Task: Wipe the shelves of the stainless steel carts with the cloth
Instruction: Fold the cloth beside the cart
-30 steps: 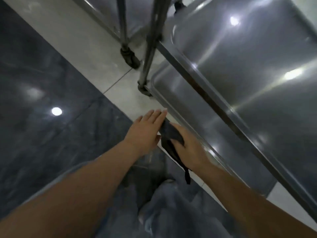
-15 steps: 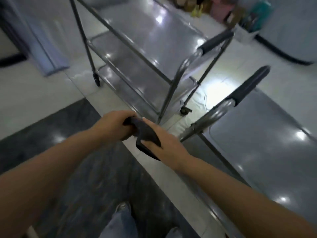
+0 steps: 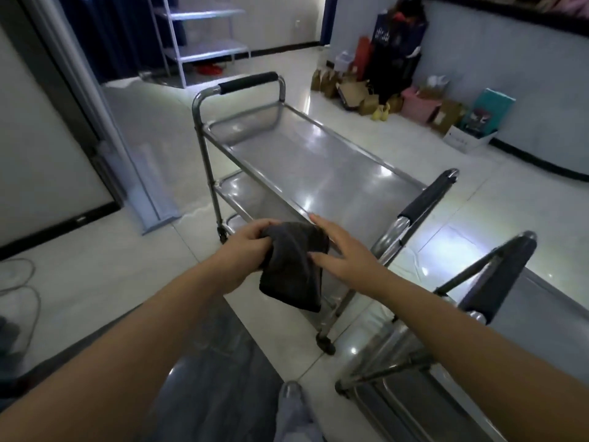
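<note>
A dark grey cloth hangs in the air in front of me, folded and drooping. My left hand grips its upper left part with curled fingers. My right hand lies against the cloth's right side with fingers nearly straight and spread. Behind the hands stands a stainless steel cart with a bare shiny top shelf, lower shelves and black-padded handles at both ends. A second steel cart stands at the lower right, its black handle near my right forearm.
Paper bags, boxes and a pink basket crowd the far right wall. A white shelf unit stands at the back left. Cables lie on the floor at the left. The floor is pale tile with a dark strip under my feet.
My view has lifted from the floor and the near cart's lower shelves to the far cart. Both hands rose with the cloth, which now hangs more unfolded between them.
</note>
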Motion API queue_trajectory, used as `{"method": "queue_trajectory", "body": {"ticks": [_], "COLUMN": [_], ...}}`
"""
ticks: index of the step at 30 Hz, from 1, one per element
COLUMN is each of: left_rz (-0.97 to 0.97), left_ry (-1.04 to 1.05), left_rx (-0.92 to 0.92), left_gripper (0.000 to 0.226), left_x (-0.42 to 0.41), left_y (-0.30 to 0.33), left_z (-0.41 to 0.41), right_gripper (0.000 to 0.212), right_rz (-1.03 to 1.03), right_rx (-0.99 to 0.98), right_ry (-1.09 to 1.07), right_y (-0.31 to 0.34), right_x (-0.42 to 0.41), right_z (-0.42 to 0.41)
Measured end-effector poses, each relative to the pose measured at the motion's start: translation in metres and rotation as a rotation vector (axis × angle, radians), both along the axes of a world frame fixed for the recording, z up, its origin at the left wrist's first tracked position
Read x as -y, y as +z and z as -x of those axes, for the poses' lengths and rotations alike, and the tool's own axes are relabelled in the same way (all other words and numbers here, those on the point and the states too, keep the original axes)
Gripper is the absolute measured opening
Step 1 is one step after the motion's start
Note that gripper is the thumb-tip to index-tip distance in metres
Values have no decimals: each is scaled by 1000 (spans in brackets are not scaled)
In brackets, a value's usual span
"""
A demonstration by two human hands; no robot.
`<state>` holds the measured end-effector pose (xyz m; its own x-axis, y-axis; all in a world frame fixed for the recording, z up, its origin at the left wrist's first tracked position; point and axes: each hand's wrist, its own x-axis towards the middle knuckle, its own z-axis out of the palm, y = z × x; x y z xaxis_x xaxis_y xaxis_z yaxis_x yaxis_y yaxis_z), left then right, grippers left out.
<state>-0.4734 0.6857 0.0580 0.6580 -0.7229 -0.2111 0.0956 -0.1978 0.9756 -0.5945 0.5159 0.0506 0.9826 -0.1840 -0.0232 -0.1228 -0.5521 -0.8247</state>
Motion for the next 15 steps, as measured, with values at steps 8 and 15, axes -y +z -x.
{"method": "queue_trajectory", "body": {"ticks": [8, 15], "left_rz": [-46, -174], "left_ry": [-133, -141], "left_rx": [-60, -160], "left_gripper": [24, 23], "left_x": [80, 132], "left_y": [-23, -29], "left_z": [-93, -165], "right_gripper": [18, 11], "right_rz": [-37, 104], "right_rx": [-145, -163], "right_ry": [-10, -66], "right_y": [-22, -22], "right_x": [92, 136], "right_z": [-89, -142]}}
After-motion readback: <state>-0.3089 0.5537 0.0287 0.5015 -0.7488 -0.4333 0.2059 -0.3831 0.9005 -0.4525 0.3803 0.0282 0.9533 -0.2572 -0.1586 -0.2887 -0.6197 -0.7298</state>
